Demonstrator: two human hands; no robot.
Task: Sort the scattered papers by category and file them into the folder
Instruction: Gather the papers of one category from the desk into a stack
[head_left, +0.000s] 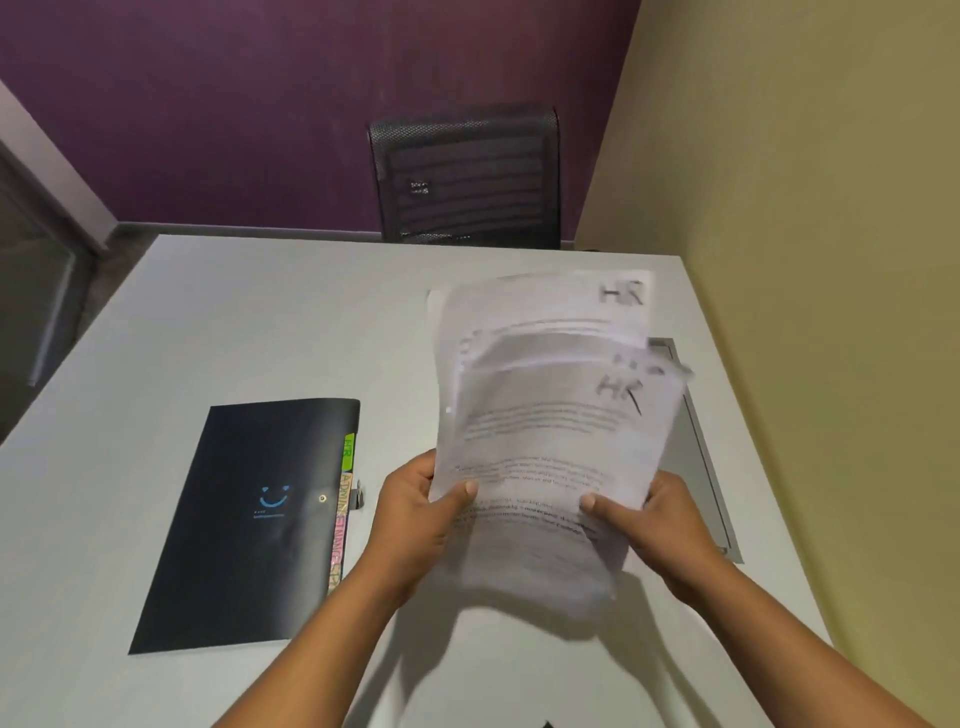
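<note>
though motion-blurred, papers (550, 441) pinched in left hand (415, 512) and right hand (660, 519) grip; body text unreadable.

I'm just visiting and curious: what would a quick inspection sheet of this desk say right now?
Surface: pale grey table, mostly bare.
Job's things: stack of papers marked "HR", held up and blurred; closed black folder lying flat to its left, with coloured tabs along its right edge.
Clutter: a grey flap set in the table beyond the papers.
Hands: left hand and right hand grip the stack's lower corners.
Cables: nothing seen.
Surroundings: black mesh chair across the table, purple wall, yellowish wall on the right.
</note>
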